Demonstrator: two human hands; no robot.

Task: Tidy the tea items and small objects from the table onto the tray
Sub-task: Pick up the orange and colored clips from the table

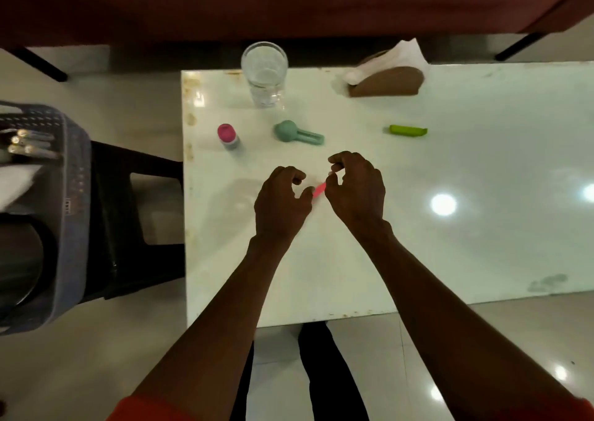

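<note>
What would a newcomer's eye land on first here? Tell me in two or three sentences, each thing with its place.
First, the two hands meeting at mid-table: the left hand and right hand hold a small pink strip between them. Next, the clear glass at the white table's far edge, with the brown napkin holder to its right. Then the colour spots: a pink-capped bottle, a teal scoop and a green piece.

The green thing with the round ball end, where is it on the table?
In the head view, the green ball-ended tool lies flat on the white table, left of the middle, between the pink-capped bottle and the lime-green piece, just in front of the water glass.
</note>
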